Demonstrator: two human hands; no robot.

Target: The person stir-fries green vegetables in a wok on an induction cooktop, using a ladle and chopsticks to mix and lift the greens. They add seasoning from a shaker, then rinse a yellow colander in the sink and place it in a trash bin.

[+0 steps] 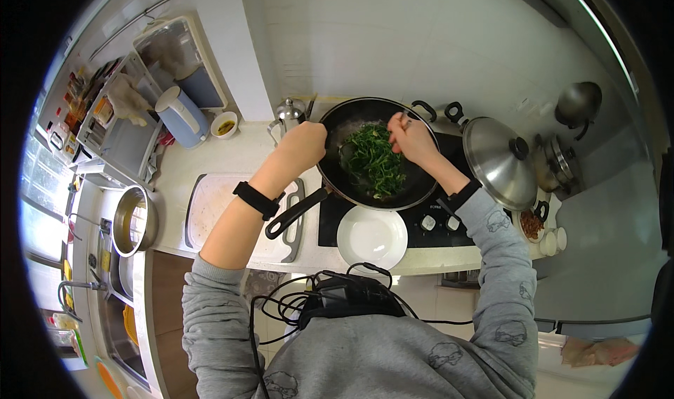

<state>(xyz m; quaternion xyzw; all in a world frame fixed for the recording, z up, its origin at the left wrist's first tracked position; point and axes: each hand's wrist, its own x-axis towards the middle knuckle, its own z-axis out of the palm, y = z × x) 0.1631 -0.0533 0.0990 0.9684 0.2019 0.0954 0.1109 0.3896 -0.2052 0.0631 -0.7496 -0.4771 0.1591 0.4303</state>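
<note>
A black frying pan (337,180) with chopped leafy greens (376,162) in it stands over the black gas hob (447,238). Over the pan's left rim is my left hand (307,143), its fingers curled; whether it holds anything is hidden. My right hand (413,138) is above the right part of the pan, thumb and fingers bent together near the greens; a small metallic glint shows at the fingertips, too small to name. A white plate (372,236) lies just in front of the pan, on the hob's front edge.
Left of the hob lies a cutting board (210,199), with a blue kettle (184,117) and a small bowl (225,125) behind it. A domed steel lid (495,162) is at right, near a plate of brown food (531,225). A steel bowl (150,222) stands by the sink.
</note>
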